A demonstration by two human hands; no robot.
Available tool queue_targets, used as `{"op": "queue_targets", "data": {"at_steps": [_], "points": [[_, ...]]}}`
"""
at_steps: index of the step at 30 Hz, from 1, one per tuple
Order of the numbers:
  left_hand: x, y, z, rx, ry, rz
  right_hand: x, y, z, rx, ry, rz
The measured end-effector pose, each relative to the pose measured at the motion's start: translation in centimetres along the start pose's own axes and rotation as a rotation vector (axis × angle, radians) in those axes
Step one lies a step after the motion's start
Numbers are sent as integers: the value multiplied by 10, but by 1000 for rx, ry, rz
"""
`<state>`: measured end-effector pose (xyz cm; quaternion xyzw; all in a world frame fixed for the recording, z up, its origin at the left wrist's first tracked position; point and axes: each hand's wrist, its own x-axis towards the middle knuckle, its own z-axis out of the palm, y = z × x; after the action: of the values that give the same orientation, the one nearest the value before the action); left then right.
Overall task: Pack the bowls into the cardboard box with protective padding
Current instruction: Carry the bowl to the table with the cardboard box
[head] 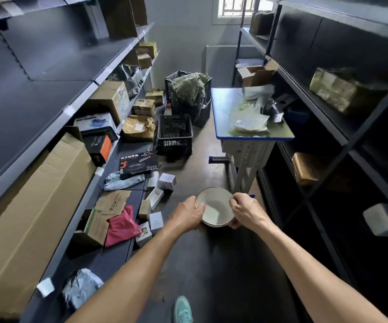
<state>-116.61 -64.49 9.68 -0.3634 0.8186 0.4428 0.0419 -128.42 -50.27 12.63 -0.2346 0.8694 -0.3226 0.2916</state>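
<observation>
Fingers (200,205) of your left hand (186,215) are curled round the left rim of a white bowl (216,209), thumb over the edge. The fingers of your right hand (246,210) pinch the right rim in the same way. Both hands are clamped on the bowl, with no fingers spread loose. The bowl is level and held in mid-air above the floor (200,145), in an aisle between dark shelves. It is well short of the blue-edged counter (225,106) ahead on your right. This looks like the carrying step: the bowl is in hand but not yet padded or boxed. Crumpled clear wrapping (248,120) lies on the counter, possibly over another dish. An open cardboard box (255,74) sits just past the counter's far end. Whether that is the packing box cannot be told. The next move probably calls for bringing the bowl level to the counter and setting it down beside the wrapping.
</observation>
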Motion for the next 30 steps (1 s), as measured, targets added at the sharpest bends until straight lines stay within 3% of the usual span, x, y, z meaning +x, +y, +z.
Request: {"op": "queue_targets", "data": {"at_steps": [17, 25, 30], "points": [[211, 38, -100, -140, -40, 39, 223, -85, -27, -6, 3, 14], [327, 88, -130, -188, 13, 54, 344, -121, -75, -40, 53, -15], [385, 112, -141, -220, 24, 37, 400, -136, -103, -52, 0, -62]]}}
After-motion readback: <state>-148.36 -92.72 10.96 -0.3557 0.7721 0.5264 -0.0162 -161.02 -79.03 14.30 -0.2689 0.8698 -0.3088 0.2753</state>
